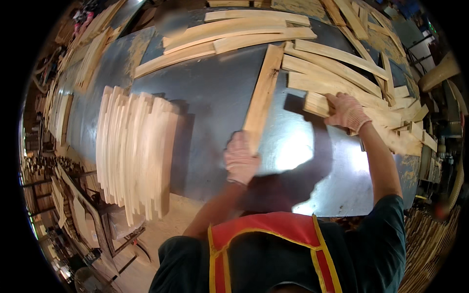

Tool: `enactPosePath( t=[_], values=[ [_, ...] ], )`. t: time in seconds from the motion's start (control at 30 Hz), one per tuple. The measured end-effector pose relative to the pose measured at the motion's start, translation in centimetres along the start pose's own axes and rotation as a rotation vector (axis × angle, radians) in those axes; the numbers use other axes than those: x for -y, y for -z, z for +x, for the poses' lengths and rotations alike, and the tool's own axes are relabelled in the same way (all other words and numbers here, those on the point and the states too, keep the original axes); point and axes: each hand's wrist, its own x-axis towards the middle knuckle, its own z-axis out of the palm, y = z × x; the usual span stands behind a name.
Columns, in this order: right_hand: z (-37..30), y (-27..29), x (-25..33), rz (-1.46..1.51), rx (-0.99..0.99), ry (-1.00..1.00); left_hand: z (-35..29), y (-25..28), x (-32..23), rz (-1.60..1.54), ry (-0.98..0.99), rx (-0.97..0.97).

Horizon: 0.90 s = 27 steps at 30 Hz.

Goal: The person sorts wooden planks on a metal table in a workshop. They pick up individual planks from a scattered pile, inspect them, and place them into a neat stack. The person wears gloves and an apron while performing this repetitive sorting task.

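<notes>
My left hand, in a pale knitted glove, is closed around the near end of a wooden board. The board runs away from me across the dark table, its far end touching the pile at the back. My right hand, gloved alike, rests on the end of a short wooden piece in the right-hand pile. Its thumb and fingers are on the wood; whether they wrap under it is hidden. Left of my left hand stands a tight row of wooden strips set on edge.
Loose boards lie across the back of the dark metal table. More boards overlap at the right, with short offcuts near the edge. A metal-framed stand is at lower left, and a thick hose at far right.
</notes>
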Motion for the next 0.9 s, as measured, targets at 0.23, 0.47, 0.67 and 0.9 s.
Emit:
enactPosePath(
  t=[0.23, 0.47, 0.67, 0.9],
  values=[
    [7.1, 1.9, 12.1, 0.766, -0.025, -0.063, -5.5, 11.8, 18.2, -1.775, 0.623, 0.499],
    [17.0, -2.4, 23.7, 1.489, 0.039, -0.246, -10.5, 19.2, 20.6, -1.887, 0.508, 0.464],
    [18.3, -4.9, 39.5, 1.443, 0.265, -0.057, -13.3, 21.2, 23.6, -0.502, 0.314, 0.046],
    [10.5, -7.7, 47.6, 2.036, 0.712, 0.288, -11.9, 20.4, 22.0, 0.029, 0.42, 0.047]
  ],
)
